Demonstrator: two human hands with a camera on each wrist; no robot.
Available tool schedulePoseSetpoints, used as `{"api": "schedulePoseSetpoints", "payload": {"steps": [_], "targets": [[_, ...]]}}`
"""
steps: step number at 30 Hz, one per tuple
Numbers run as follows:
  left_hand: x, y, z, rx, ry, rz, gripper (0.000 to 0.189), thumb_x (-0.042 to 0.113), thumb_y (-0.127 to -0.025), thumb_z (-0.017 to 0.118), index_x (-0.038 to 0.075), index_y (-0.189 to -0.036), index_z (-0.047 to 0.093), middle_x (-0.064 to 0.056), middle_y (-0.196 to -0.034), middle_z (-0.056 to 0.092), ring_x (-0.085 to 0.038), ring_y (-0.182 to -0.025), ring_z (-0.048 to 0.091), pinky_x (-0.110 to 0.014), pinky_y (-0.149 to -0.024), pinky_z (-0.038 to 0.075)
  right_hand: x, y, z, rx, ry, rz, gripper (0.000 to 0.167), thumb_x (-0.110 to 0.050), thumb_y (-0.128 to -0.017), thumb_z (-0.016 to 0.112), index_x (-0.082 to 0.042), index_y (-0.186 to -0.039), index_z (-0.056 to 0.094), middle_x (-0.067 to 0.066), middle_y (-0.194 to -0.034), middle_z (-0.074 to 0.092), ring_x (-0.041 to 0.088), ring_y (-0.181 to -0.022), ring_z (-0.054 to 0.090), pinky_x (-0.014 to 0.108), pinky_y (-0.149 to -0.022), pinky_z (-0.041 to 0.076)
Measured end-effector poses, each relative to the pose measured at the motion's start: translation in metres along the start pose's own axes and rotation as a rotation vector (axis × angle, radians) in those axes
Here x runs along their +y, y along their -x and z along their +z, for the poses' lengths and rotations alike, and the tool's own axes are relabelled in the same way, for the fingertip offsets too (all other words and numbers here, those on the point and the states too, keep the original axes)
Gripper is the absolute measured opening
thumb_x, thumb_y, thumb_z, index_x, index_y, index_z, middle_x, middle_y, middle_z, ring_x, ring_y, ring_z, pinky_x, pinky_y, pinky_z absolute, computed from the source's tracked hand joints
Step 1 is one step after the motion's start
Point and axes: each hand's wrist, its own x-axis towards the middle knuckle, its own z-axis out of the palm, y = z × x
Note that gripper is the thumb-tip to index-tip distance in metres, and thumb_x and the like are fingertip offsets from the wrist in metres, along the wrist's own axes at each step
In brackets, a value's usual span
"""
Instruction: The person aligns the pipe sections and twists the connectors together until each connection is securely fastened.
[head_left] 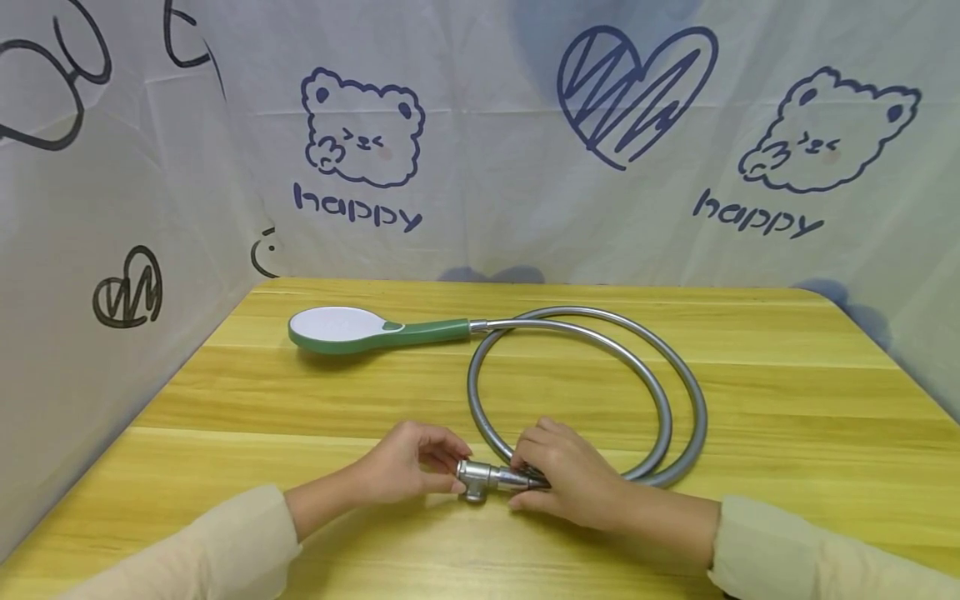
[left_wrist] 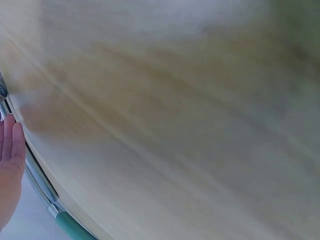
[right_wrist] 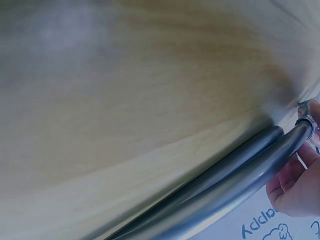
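In the head view a small chrome T-shaped fitting [head_left: 476, 478] lies near the front of the table, joined in line with the metal end of a grey shower hose [head_left: 697, 400]. My left hand [head_left: 405, 462] pinches the fitting's left end between thumb and fingers. Around the hose's metal end nut [head_left: 513, 478], my right hand [head_left: 573, 477] curls its thumb and fingers, hiding part of it. The hose loops behind the right hand and runs to a green handheld shower head [head_left: 375, 333] with a white face. In the right wrist view, the hose [right_wrist: 225, 192] leads up to a hand [right_wrist: 300, 187].
The yellow wood-grain table [head_left: 315, 417] carries all of these. White cloth [head_left: 495, 167] with drawn bears and hearts hangs behind it, and more cloth [head_left: 90, 233] stands along the left side. The left wrist view shows mostly blurred tabletop.
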Motion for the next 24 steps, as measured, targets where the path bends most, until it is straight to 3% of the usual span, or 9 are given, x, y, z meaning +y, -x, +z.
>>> {"api": "schedulePoseSetpoints", "payload": {"steps": [6,9,17,24], "targets": [[0.001,0.001,-0.002,0.010,-0.038,-0.033,0.037,0.015,-0.075,0.076,-0.003,-0.105,0.064,-0.013,-0.099,0.069,-0.016,-0.087,0.066,-0.020,-0.080,0.054,0.000,0.002,-0.010,-0.060,-0.036,0.076,0.034,-0.040,-0.078,0.072,-0.011,-0.096,0.065,-0.005,-0.094,0.063,0.007,-0.086,0.050,0.022,-0.073,0.047],[0.001,0.002,-0.006,0.047,-0.102,-0.013,0.040,0.024,-0.078,0.075,0.000,-0.107,0.065,-0.011,-0.103,0.069,-0.018,-0.092,0.065,-0.024,-0.083,0.054,0.003,0.005,-0.017,-0.050,-0.018,0.084,0.041,-0.043,-0.081,0.067,-0.009,-0.103,0.064,-0.003,-0.102,0.064,0.010,-0.094,0.053,0.029,-0.081,0.050],[0.011,0.004,-0.018,0.279,-0.320,0.103,0.045,0.028,-0.083,0.069,0.003,-0.119,0.059,-0.012,-0.125,0.059,-0.030,-0.115,0.055,-0.046,-0.096,0.047,0.018,0.010,-0.034,0.120,0.128,-0.039,0.055,-0.050,-0.086,0.058,-0.004,-0.117,0.058,0.008,-0.114,0.060,0.022,-0.106,0.052,0.041,-0.085,0.045],[0.017,0.005,-0.021,0.329,-0.589,0.152,0.066,0.038,-0.083,0.066,0.007,-0.137,0.043,-0.015,-0.145,0.038,-0.036,-0.131,0.037,-0.059,-0.106,0.032,0.027,0.016,-0.051,0.218,0.219,-0.009,0.074,-0.064,-0.090,0.035,-0.002,-0.128,0.051,0.015,-0.129,0.052,0.034,-0.117,0.043,0.056,-0.089,0.035]]}}
